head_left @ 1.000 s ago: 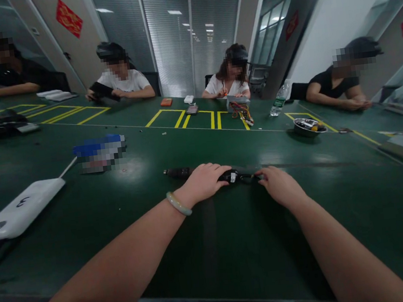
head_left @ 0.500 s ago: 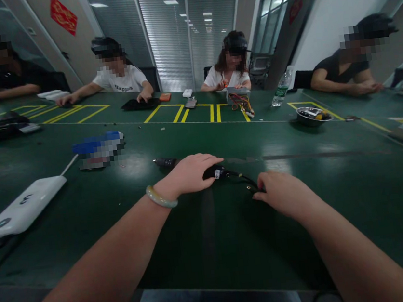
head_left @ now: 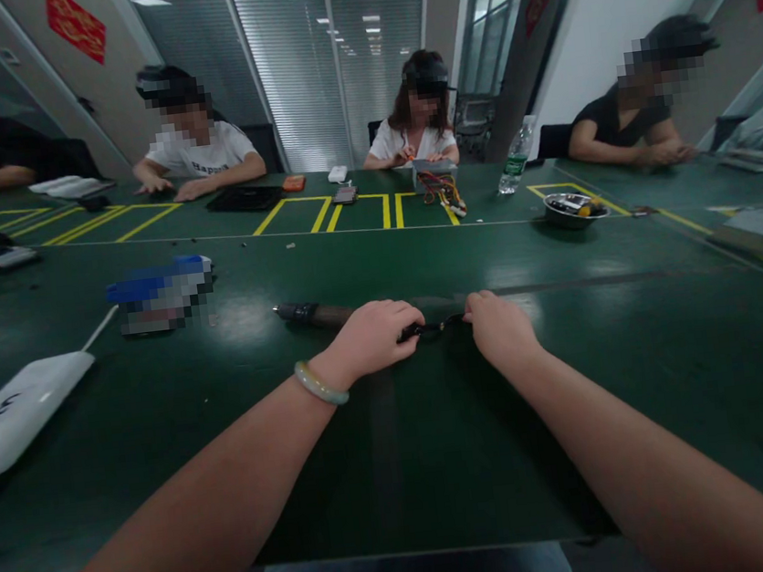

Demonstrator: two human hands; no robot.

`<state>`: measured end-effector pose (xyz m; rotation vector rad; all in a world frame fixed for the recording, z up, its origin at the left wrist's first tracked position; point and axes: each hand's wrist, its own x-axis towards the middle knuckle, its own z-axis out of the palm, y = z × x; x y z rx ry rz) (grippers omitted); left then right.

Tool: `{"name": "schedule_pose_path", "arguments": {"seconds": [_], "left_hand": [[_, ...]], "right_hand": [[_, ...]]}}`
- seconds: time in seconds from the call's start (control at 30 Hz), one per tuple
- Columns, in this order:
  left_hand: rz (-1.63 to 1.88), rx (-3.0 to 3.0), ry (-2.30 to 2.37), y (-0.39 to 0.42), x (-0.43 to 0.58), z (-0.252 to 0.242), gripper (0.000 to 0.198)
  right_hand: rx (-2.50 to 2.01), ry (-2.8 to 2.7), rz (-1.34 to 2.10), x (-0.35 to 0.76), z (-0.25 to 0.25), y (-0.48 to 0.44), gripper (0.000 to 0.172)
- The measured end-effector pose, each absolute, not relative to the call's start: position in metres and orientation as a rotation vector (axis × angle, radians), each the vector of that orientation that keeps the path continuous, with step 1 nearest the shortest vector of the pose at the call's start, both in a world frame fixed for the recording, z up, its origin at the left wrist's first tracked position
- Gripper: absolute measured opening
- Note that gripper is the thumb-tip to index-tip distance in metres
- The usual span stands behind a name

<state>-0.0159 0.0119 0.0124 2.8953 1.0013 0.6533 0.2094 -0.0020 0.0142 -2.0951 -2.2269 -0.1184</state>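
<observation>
A long dark stick-like tool (head_left: 326, 315) with a narrow metal tip lies on the green table, its tip pointing left. My left hand (head_left: 379, 334), with a pale bangle at the wrist, is closed round its rear end and covers that part. From there a thin black cord (head_left: 442, 325) runs right. My right hand (head_left: 502, 327) pinches the cord between thumb and fingers, a short way from my left hand. The cord beyond my right hand is hidden.
A white power bank (head_left: 30, 409) is at the left, cabled toward a blurred blue-and-grey item (head_left: 165, 292). Farther off are a metal bowl (head_left: 572, 209) with small parts, a water bottle (head_left: 517, 158), a grey box (head_left: 434, 174) with wires, and several people seated round the table.
My right hand has moved left and away from me along the cord, closer to my left hand. My left hand has curled more tightly. The view has shifted slightly.
</observation>
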Motion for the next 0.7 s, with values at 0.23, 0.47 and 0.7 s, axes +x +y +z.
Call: {"name": "schedule_pose_path", "arguments": {"seconds": [0.23, 0.47, 0.7], "left_hand": [[0.702, 2.838, 1.053, 0.011, -0.022, 0.012, 0.016], [0.727, 2.828, 1.073, 0.009, -0.021, 0.009, 0.019], [0.719, 2.840, 1.089, 0.014, -0.018, 0.006, 0.019]], "right_hand": [[-1.826, -2.276, -0.030, 0.220, 0.008, 0.013, 0.006], [-1.724, -2.358, 0.187, 0.215, 0.015, -0.005, 0.007], [-1.626, -2.283, 0.306, 0.209, 0.017, -0.005, 0.006]]}}
